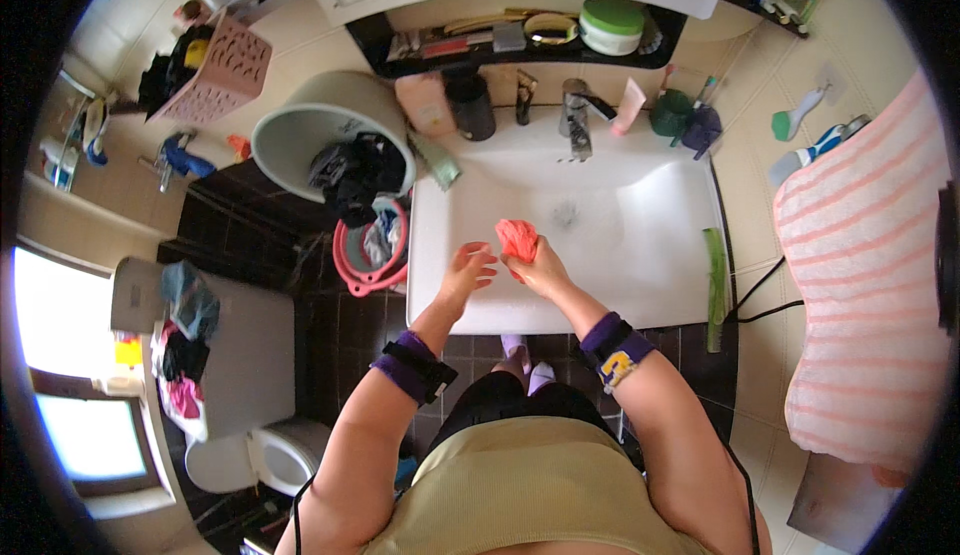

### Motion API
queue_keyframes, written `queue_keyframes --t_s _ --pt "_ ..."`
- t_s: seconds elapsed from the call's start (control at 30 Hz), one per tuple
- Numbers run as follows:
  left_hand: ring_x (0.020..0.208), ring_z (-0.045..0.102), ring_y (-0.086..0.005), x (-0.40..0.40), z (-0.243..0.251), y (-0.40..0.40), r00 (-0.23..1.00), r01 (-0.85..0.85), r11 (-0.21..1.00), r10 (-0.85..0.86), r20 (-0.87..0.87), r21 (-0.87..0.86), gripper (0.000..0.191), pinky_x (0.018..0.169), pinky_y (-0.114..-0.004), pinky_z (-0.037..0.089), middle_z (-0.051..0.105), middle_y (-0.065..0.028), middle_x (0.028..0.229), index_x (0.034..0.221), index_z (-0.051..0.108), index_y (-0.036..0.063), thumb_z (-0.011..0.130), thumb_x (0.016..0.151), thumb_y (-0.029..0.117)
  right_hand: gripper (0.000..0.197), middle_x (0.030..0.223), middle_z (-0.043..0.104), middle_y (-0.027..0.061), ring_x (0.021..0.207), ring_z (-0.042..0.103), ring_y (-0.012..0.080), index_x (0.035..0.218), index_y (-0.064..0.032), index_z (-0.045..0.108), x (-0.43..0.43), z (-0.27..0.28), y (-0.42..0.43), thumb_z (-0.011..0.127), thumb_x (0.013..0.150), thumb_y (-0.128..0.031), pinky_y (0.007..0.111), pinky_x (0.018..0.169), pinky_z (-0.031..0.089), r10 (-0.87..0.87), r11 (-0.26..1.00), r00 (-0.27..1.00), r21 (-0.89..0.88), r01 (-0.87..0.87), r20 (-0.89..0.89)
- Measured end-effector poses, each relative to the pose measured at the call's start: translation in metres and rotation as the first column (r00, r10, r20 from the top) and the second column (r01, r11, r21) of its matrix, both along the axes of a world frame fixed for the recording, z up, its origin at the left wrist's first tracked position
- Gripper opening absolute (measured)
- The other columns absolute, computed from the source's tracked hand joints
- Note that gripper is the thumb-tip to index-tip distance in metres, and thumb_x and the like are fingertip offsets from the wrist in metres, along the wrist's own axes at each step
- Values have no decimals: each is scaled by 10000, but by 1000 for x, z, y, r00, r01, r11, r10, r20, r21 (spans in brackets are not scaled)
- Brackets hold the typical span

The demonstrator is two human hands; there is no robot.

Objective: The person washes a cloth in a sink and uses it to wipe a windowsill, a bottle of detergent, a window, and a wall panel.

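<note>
My right hand (541, 266) grips a crumpled coral cloth (517, 240) above the left half of a white washbasin (660, 285). Fingers spread, my left hand (469, 273) hovers just left of the cloth and holds nothing. Behind the hands lies the basin's drain (566, 214). At the back rim stands a chrome faucet (577, 116), and I cannot tell whether water runs from it. Purple bands wrap both forearms.
A grey bucket (300, 97) with dark cloth tips beside the basin, over a pink-rimmed tub (349, 270). A pink tube (630, 104), a green cup (670, 112) and a black canister (471, 104) line the back rim. A green strip (714, 285) lies along the right edge.
</note>
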State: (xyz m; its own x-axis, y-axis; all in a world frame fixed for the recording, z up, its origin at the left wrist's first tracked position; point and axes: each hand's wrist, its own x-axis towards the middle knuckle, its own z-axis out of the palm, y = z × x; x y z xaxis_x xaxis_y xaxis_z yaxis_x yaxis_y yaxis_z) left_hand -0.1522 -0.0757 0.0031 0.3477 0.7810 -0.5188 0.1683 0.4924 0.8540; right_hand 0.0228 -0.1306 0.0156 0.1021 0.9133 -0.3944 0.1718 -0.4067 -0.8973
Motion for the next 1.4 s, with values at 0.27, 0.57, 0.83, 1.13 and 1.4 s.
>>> queue_keyframes --t_s 0.27,0.57,0.83,1.13,1.4 --pt "959 602 -168 -43 27 -63 974 -173 984 163 155 51 383 815 -328 507 605 -75 1089 1210 483 35 625 915 233 551 1346 486 157 1227 496 243 1416 -26 304 -70 -16 -52 517 975 -278 348 1011 392 172 922 949 382 -61 -266" --pt "977 586 -150 -222 42 -97 973 -232 877 203 112 420 312 863 -302 469 619 -98 1057 1150 480 -4 575 953 218 348 882 703 119 801 630 165 1046 5 663 -190 8 -28 515 975 -302 329 757 485 398 841 917 397 -368 5" --pt "539 531 -89 -427 66 -140 933 -330 847 359 10 417 341 454 -246 421 495 17 641 794 408 97 733 834 194 307 1091 636 69 1003 604 158 1110 -4 603 -410 20 1 462 998 -253 313 904 478 283 953 588 150 -265 -758" --pt "614 361 -49 -670 68 -205 578 -628 574 796 -179 526 249 514 -240 312 399 46 604 696 375 107 614 733 47 358 1025 657 156 801 670 221 1184 35 545 -627 62 0 478 978 -250 316 750 551 496 627 276 120 -769 -823" --pt "793 563 -149 -800 50 -207 181 -793 196 980 -84 577 136 709 -300 468 578 -63 807 945 496 53 580 874 133 303 935 701 83 859 634 137 1058 -45 670 -795 47 18 624 904 -301 296 796 494 932 321 350 234 -918 95"
